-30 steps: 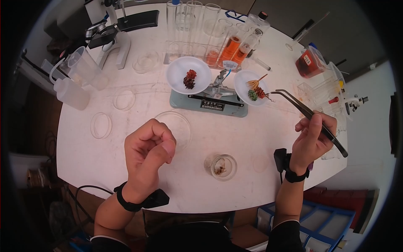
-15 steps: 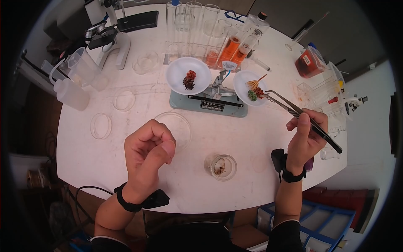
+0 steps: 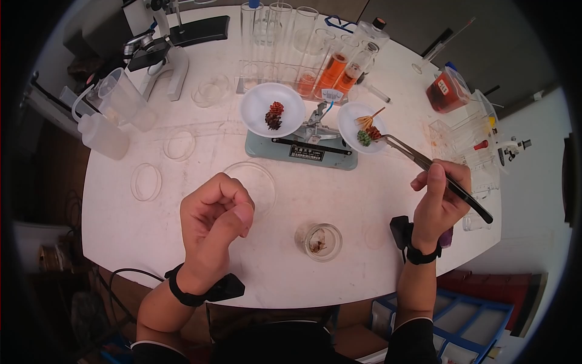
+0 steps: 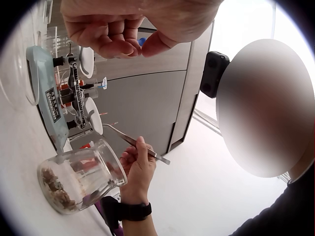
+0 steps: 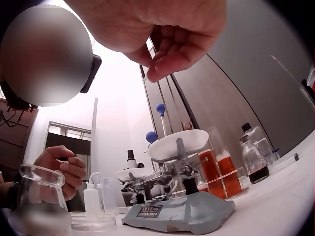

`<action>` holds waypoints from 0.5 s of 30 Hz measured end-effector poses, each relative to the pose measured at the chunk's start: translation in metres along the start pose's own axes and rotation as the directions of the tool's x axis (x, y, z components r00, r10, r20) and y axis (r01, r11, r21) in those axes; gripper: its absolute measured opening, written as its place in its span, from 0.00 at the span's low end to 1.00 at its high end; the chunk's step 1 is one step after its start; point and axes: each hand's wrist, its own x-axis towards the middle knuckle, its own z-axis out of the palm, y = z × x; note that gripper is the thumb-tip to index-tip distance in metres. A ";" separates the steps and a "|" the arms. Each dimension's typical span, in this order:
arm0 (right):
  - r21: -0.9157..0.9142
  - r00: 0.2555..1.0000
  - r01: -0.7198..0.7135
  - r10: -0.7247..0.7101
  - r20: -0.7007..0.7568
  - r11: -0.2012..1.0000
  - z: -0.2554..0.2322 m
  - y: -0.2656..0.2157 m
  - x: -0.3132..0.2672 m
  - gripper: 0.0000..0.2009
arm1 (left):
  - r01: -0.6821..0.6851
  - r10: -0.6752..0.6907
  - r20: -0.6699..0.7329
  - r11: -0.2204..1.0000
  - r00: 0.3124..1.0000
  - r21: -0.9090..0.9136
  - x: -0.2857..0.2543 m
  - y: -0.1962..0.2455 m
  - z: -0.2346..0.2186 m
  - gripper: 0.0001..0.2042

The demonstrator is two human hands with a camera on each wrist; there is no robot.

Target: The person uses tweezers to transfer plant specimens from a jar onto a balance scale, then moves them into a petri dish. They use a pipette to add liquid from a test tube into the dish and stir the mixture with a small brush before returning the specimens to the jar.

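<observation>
From the head camera, a round white desk (image 3: pixel 364 200) carries a two-pan balance (image 3: pixel 301 145). The right hand (image 3: pixel 439 203) pinches long metal tweezers (image 3: pixel 433 167) between thumb and fingers, a firm grip near the middle of the tool. The tweezers' long axis runs diagonally, tips pointing up and left, away from the person, and reaching the edge of the right pan (image 3: pixel 362 126), where small green, red and tan pieces (image 3: pixel 367 134) lie. That slant appears to let the tips reach the pan without the hand crowding it. The left pan (image 3: pixel 272 109) holds dark red-brown pieces (image 3: pixel 274 115). The left hand (image 3: pixel 215 215) hovers over the desk, clenched into a loose fist and holding nothing visible. A small glass jar (image 3: pixel 319 241) sits between the hands, near the desk's front edge.

From the left wrist camera, the left hand (image 4: pixel 133 29) shows curled fingers with the thumb against them. Beyond it, the right hand (image 4: pixel 138 167) holds the tweezers (image 4: pixel 133 142) aimed at the balance (image 4: pixel 54 105). The jar (image 4: pixel 78 179) stands close by.

From the right wrist camera, the right hand (image 5: pixel 162 34) fills the top, fingertips pinched together. Below stands the balance (image 5: pixel 179 206), and the left hand (image 5: pixel 61 167) stays fisted at left.
</observation>
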 end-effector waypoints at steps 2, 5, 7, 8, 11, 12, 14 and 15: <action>0.000 1.000 0.001 -0.001 -0.024 1.000 0.000 -0.001 0.000 0.06 | -0.001 0.001 0.002 1.000 1.000 0.003 0.000 0.000 0.000 0.08; 0.018 0.998 0.025 -0.024 -0.053 1.000 -0.002 0.000 0.000 0.07 | -0.001 0.007 0.057 0.994 0.998 -0.111 -0.001 -0.003 -0.006 0.02; 0.038 0.998 0.033 -0.031 -0.053 0.999 -0.002 0.002 0.001 0.07 | -0.004 0.010 0.060 0.994 0.998 -0.113 -0.001 -0.003 -0.007 0.02; 0.047 0.998 0.037 -0.034 -0.054 0.998 -0.001 0.002 0.001 0.07 | -0.005 0.012 0.061 0.993 0.998 -0.114 0.000 -0.003 -0.007 0.02; 0.042 0.999 0.024 -0.022 -0.049 0.999 -0.001 0.002 0.001 0.07 | 0.000 0.007 0.061 0.994 0.998 -0.112 -0.001 -0.002 -0.007 0.02; 0.041 0.998 0.024 -0.022 -0.053 0.999 -0.001 0.002 0.001 0.07 | -0.002 0.005 0.044 0.997 0.999 -0.079 -0.001 -0.002 -0.005 0.04; 0.037 0.998 0.024 -0.021 -0.063 0.999 0.000 0.002 0.001 0.07 | -0.004 0.004 0.010 1.000 1.000 -0.010 0.000 -0.001 -0.001 0.07; 0.038 0.998 0.026 -0.024 -0.058 0.999 0.000 0.002 0.001 0.07 | -0.004 0.004 0.010 1.000 1.000 -0.010 0.000 -0.001 -0.001 0.07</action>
